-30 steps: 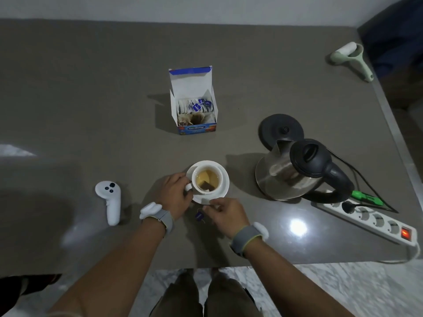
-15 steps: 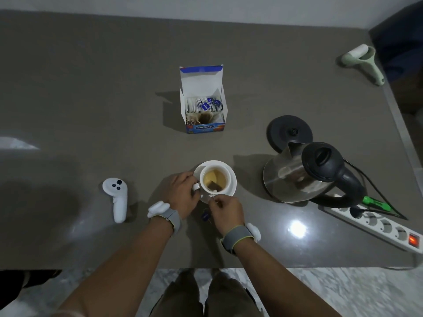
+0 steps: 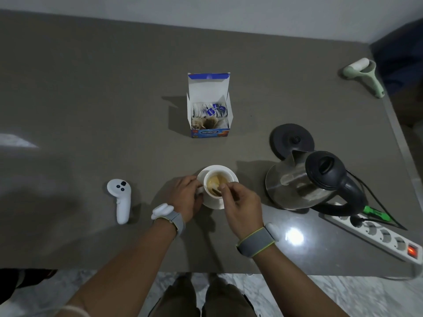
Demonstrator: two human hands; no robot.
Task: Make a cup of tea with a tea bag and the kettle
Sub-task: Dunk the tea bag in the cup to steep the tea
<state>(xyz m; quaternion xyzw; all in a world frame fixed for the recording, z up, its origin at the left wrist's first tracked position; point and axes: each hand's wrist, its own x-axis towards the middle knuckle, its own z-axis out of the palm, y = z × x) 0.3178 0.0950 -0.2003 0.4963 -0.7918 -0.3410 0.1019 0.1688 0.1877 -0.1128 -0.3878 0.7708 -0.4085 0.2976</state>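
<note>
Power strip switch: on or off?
On. The rocker switch at the near end of the power strip glows red-orange. Whether the kettle is heating, cannot tell.

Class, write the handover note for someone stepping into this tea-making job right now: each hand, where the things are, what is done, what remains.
Left hand: grips the cup by its handle side, steadying it on the saucer.
Right hand: fingertips pinched over the cup, apparently on the tea bag string.
Tea bag: in the cup, liquid already amber.
Kettle: off its base, right of the cup.
Tea box: open, behind the cup.
Done: water poured, bag steeping.
Left: finish steeping, probably lift the bag out.
</note>
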